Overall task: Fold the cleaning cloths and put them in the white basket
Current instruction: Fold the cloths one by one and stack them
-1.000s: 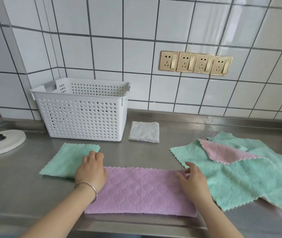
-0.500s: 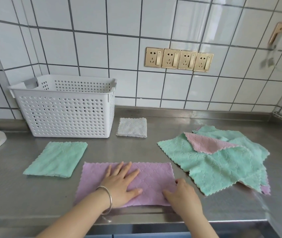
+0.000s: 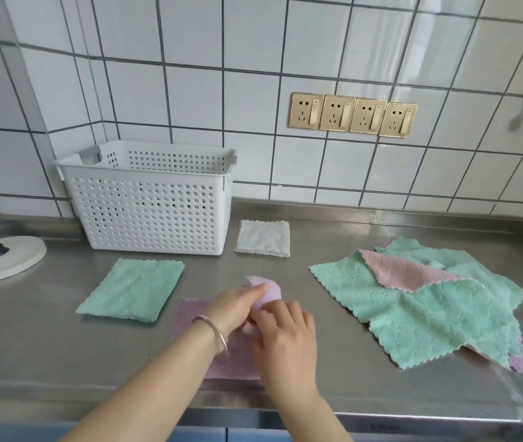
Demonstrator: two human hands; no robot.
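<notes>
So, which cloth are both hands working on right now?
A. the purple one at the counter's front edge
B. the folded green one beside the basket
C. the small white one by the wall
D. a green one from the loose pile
A: the left hand and right hand meet on the purple cloth, lifting one part of it; the other cloths lie untouched.

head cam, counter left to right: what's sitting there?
white lid → folded green cloth → purple cloth, both hands on it → folded grey cloth → pile of unfolded cloths. White basket left out: it spans above the green and purple cloths.
</notes>
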